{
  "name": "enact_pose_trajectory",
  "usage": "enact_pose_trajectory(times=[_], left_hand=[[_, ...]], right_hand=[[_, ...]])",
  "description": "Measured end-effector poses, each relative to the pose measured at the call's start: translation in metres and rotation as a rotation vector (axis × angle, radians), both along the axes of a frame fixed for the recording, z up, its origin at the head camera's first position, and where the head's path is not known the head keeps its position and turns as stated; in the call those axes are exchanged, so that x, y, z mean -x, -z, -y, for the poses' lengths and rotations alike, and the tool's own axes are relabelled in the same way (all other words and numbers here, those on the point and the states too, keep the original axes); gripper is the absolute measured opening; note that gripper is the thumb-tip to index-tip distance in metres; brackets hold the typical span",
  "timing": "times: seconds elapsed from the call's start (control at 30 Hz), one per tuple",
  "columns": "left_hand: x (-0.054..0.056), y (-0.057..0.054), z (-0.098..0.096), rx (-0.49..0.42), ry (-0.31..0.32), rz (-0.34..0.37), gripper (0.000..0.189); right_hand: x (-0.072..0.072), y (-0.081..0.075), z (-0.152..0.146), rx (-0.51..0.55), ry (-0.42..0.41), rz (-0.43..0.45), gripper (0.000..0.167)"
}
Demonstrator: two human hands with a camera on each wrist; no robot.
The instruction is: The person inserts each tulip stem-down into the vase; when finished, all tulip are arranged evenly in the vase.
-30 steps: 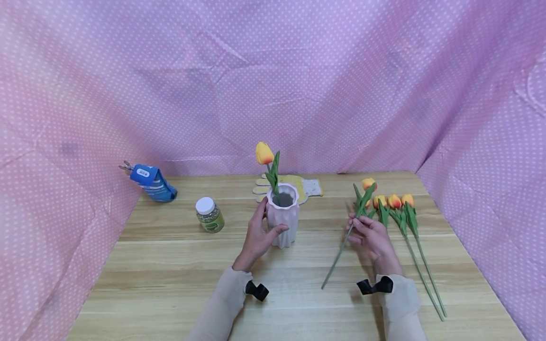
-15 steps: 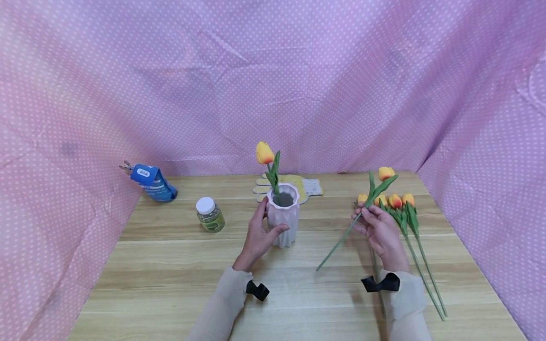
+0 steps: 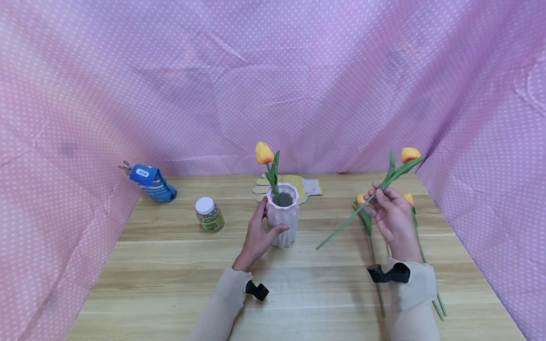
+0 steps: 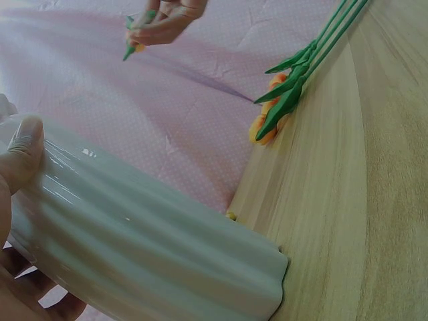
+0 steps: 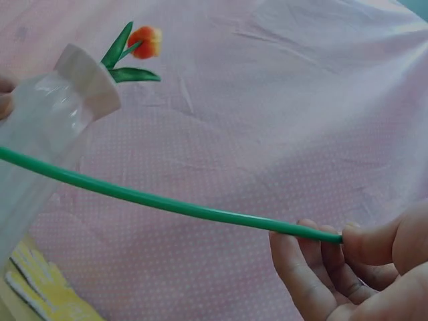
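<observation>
Aslant, tulip points bloom rightward-up; right grip pinches stem, left grip clasps vase

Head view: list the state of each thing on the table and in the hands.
Vase: upright, gripped by the left hand.
Vase tulip: inserted, bloom up.
Held tulip: slanted, pinched in the right hand.
Loose tulips: lying flat, partly hidden.
Jar: upright, lid on.
Blue pouch: top looks folded over.
Yellow glove: lying flat, partly behind the vase.

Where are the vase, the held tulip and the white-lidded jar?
Vase (image 3: 287, 219): head view, its ribbed side.
Held tulip (image 5: 167, 203): right wrist view, its stem.
White-lidded jar (image 3: 212, 219): head view, its body.
</observation>
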State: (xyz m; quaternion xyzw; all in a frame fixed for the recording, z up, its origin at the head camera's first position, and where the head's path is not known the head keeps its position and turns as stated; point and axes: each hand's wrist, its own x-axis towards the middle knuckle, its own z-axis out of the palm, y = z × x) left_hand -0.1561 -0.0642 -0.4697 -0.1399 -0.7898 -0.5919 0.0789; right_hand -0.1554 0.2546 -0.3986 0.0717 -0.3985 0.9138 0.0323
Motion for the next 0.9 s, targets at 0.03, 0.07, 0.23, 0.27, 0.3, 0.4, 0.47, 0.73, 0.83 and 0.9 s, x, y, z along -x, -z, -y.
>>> enact_pose_trajectory(times=[0.03, 0.07, 0.23, 0.27, 0.3, 0.4, 0.47, 0.73, 0.83, 0.9], left_hand=[[0.000, 0.000, 0.000, -0.001, -0.001, 0.000, 0.091], [0.000, 0.000, 0.000, -0.001, -0.002, 0.000, 0.092], [-0.001, -0.001, 0.000, -0.002, 0.000, 0.002, 0.092], [-0.001, 0.000, 0.000, -0.001, 0.001, 0.002, 0.092], [-0.001, 0.000, 0.000, -0.003, 0.003, 0.001, 0.091], [0.000, 0.000, 0.000, -0.009, 0.008, -0.004, 0.091], [0.000, 0.001, 0.000, -0.013, 0.012, -0.008, 0.091], [0.000, 0.000, 0.000, -0.014, 0.013, -0.009, 0.091], [0.000, 0.000, 0.000, -0.012, 0.010, -0.003, 0.091], [0.000, 0.000, 0.000, -0.012, 0.008, -0.002, 0.091]], right_hand=[[0.001, -0.003, 0.000, 0.006, 0.006, -0.007, 0.025], [0.001, -0.007, 0.001, 0.009, 0.012, -0.010, 0.024], [0.003, -0.024, 0.003, 0.027, 0.029, -0.004, 0.020], [0.004, -0.028, 0.004, 0.037, 0.026, -0.002, 0.019], [0.004, -0.031, 0.005, 0.039, 0.033, 0.001, 0.018], [0.006, -0.039, 0.008, 0.056, 0.044, -0.006, 0.017], [0.008, -0.044, 0.011, 0.055, 0.066, -0.016, 0.016], [0.015, -0.058, 0.020, 0.111, 0.105, -0.092, 0.015], [0.016, -0.062, 0.024, 0.119, 0.111, -0.099, 0.015], [0.017, -0.066, 0.026, 0.123, 0.115, -0.097, 0.014]])
